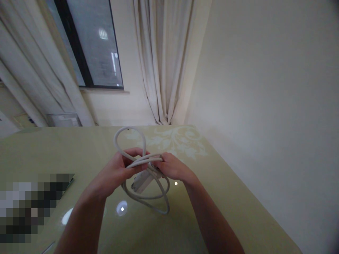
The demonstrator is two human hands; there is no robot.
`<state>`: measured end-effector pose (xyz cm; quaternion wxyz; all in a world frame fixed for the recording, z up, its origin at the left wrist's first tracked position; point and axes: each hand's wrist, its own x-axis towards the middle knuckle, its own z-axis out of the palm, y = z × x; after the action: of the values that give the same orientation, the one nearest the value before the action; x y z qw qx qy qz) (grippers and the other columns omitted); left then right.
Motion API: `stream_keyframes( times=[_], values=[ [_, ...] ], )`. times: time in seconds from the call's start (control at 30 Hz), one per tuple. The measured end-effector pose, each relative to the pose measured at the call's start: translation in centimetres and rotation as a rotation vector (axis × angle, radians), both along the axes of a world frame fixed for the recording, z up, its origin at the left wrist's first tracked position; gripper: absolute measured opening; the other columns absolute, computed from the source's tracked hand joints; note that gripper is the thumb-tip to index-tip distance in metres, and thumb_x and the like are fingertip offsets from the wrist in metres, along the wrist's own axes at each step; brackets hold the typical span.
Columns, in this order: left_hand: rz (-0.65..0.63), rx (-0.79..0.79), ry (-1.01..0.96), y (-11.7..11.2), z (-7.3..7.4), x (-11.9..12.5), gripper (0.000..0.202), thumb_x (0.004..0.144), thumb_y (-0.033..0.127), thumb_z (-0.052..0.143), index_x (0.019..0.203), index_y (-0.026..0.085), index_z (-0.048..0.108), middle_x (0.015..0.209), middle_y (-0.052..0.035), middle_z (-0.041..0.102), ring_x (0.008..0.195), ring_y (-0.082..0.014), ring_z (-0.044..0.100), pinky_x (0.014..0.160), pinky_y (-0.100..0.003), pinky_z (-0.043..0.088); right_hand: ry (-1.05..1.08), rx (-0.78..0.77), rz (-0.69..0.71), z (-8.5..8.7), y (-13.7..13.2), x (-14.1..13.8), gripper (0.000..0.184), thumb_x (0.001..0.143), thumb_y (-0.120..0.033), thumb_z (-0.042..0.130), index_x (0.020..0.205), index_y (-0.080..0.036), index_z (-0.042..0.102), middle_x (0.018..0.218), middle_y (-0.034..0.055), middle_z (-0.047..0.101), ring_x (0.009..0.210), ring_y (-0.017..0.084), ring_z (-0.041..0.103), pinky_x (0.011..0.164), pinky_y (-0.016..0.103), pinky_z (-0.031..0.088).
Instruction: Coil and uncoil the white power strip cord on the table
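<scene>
Both of my hands meet over the middle of a glossy green table (227,197), holding a thick white cable (129,132) that belongs to a white power strip (140,181). My left hand (119,169) is closed round several strands of the cable. My right hand (171,165) pinches the same strands from the right side. One loop of cable stands up behind my hands, and other loops hang below them round the power strip, which hangs tilted just above the tabletop.
A pixelated dark patch (29,204) lies at the table's left edge. Cream curtains (161,60) and a dark window (92,42) stand behind the table. A plain wall (267,98) runs along the right side.
</scene>
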<state>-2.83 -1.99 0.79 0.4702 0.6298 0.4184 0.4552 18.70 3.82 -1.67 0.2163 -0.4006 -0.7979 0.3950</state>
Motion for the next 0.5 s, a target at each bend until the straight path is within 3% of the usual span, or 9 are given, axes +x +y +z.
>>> stream_keyframes(
  times=[0.13,0.3,0.43,0.5],
  values=[
    [-0.048,-0.043,-0.056,0.3,-0.8,-0.4,0.025,0.072,0.028,0.096,0.091,0.021,0.082,0.084,-0.0028,0.079,0.077,-0.0172,0.073,0.073,-0.024,0.058,0.045,-0.272,0.211,-0.2,0.3,0.4,0.037,0.103,-0.046,0.058,0.083,-0.017,0.068,0.065,-0.0028,0.057,0.057,0.012,0.053,0.055,0.023,0.042],
    [-0.001,-0.027,-0.292,0.4,-1.4,1.8,0.027,0.071,0.031,0.098,0.089,0.019,0.081,0.076,-0.0025,0.076,0.067,-0.0145,0.07,0.063,-0.021,0.057,0.251,-0.449,0.388,-0.2,0.2,0.6,0.042,0.105,-0.052,0.055,0.096,-0.016,0.074,0.073,-0.0012,0.06,0.058,0.009,0.048,0.05,0.019,0.039],
    [0.054,-0.072,-0.413,-0.1,-1.0,3.1,0.032,0.069,0.035,0.098,0.087,0.017,0.079,0.071,-0.0028,0.073,0.059,-0.0144,0.068,0.055,-0.022,0.056,0.33,-0.652,0.467,-1.7,0.1,-0.5,0.046,0.101,-0.057,0.056,0.095,-0.014,0.075,0.057,-0.0059,0.049,0.043,0.007,0.034,0.039,0.019,0.03],
    [0.083,-0.057,-0.399,-0.4,-0.7,3.1,0.033,0.07,0.032,0.098,0.093,0.018,0.079,0.074,-0.0026,0.075,0.058,-0.0145,0.069,0.054,-0.021,0.055,0.356,-0.691,0.485,-2.9,-0.1,-1.5,0.053,0.101,-0.062,0.054,0.098,-0.013,0.075,0.054,-0.0057,0.048,0.04,0.008,0.035,0.038,0.02,0.031]
  ],
)
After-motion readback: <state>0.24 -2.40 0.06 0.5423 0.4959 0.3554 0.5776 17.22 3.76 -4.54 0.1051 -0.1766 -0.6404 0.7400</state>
